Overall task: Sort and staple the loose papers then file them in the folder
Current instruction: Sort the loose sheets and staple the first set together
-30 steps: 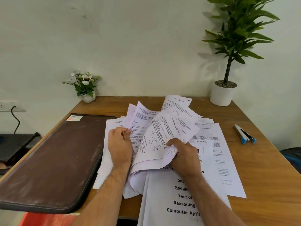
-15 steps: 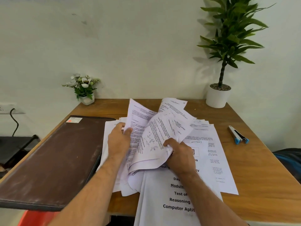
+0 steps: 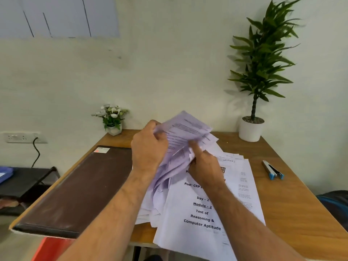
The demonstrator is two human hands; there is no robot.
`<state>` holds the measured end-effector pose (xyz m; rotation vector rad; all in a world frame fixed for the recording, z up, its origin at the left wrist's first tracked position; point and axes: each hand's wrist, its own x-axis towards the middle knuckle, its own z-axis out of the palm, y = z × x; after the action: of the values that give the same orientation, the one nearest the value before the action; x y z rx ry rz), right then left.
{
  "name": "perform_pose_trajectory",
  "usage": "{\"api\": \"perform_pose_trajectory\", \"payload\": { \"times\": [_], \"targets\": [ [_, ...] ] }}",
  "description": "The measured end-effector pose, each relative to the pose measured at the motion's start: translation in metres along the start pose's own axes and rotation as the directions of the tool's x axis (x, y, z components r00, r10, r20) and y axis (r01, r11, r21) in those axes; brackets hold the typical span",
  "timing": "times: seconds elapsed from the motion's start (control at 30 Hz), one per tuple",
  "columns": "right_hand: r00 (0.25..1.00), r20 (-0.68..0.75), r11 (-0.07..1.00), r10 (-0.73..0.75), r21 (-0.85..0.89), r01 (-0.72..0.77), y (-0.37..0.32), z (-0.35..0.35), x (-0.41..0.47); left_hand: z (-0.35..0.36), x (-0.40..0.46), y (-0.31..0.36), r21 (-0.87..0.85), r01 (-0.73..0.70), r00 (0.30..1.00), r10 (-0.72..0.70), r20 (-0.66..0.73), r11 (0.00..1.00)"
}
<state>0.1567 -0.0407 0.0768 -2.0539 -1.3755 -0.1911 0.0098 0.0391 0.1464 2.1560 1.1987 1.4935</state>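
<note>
Held papers: a crumpled sheaf [image 3: 185,132] lifted off the pile, at about 12 o'clock from the middle of the tabletop; its long axis runs from lower left to upper right, the top corner pointing toward 1 o'clock at the wall.
Left hand: the left hand [image 3: 148,147] grips the left edge of the sheaf, fingers curled round the paper.
Right hand: the right hand [image 3: 204,166] pinches the lower right part of the same sheaf, fingers curled; the two hands are close together, with only the paper between them.
Paper pile: loose papers [image 3: 233,185] lie fanned across the middle of the tabletop, long axes running roughly 6 to 12 o'clock, some skewed.
Cover sheet: a page with large print [image 3: 199,217] lies on top at 6 o'clock, text facing the person, its near end hanging over the front edge.
Folder: a closed brown folder [image 3: 79,191] lies flat at 9 o'clock, touching the pile's left edge; its long axis points from 7 toward 1 o'clock, and its near corner overhangs the tabletop.
Stapler: a stapler with blue ends [image 3: 273,170] lies at 3 o'clock, apart from the papers, pointing roughly 11 to 5 o'clock.
Tabletop: brown wood [image 3: 293,208], set against a pale wall.
Room: a small pot of white flowers [image 3: 113,119] at the 11 o'clock corner; a tall green plant in a white pot [image 3: 252,127] at the 1 o'clock corner; a wall socket with a black cable [image 3: 24,137] at far left.
</note>
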Motion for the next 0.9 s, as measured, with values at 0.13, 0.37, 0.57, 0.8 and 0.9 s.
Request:
{"api": "perform_pose_trajectory", "payload": {
  "times": [0.13, 0.37, 0.57, 0.8, 0.9],
  "targets": [
    [0.994, -0.085, 0.987, 0.074, 0.152, -0.061, -0.013, -0.014, 0.003, -0.008, -0.006, 0.006, -0.046, -0.024, 0.993, 0.029, 0.119, 0.999],
    [0.89, -0.455, 0.926, -0.017, 0.33, 0.186, -0.032, -0.048, 0.009, -0.026, -0.009, 0.009, -0.177, -0.155, 0.978, 0.177, 0.112, 0.972],
    [0.833, -0.549, 0.831, -0.069, 0.43, 0.352, -0.051, -0.092, 0.01, -0.043, -0.002, 0.037, -0.317, -0.266, 0.959, 0.284, 0.009, 0.91],
    [0.784, -0.614, 0.836, -0.097, 0.377, 0.399, -0.085, -0.151, 0.024, -0.065, 0.017, 0.079, -0.769, -0.028, 0.96, 0.231, 0.156, 0.638],
    [0.773, -0.62, 0.873, -0.135, 0.294, 0.389, -0.093, -0.162, 0.026, -0.064, 0.015, 0.088, -0.902, 0.216, 0.956, 0.109, 0.274, 0.375]
  ]
}}
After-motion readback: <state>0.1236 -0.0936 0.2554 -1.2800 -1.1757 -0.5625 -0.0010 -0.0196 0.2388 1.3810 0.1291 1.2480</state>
